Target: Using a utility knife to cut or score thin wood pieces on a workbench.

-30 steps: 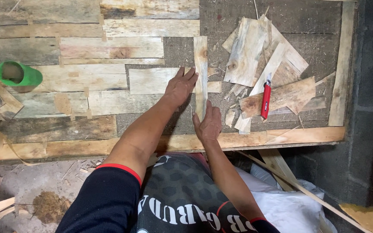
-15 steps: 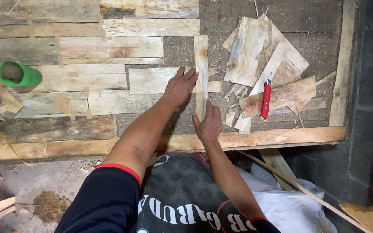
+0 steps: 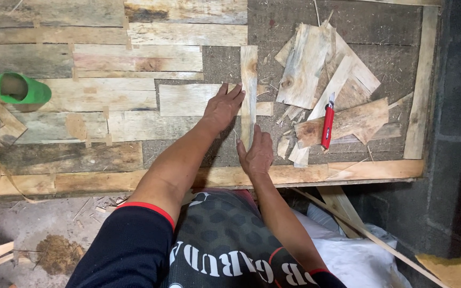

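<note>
A: Wood strip (image 3: 249, 90) stands upright on the worktop (image 3: 294, 173); nearest, right hand (image 3: 257, 153) flat against its lower end.
B: Left hand (image 3: 223, 106), fingers spread, presses beside it. Fitting step; next wants careful alignment.
A: Beyond, red knife (image 3: 327, 126) lies untouched.

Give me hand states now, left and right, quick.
Left hand: open, flat, fingers pressed against the upright wood strip.
Right hand: open, flat beside the strip's lower end, gripping nothing.
</note>
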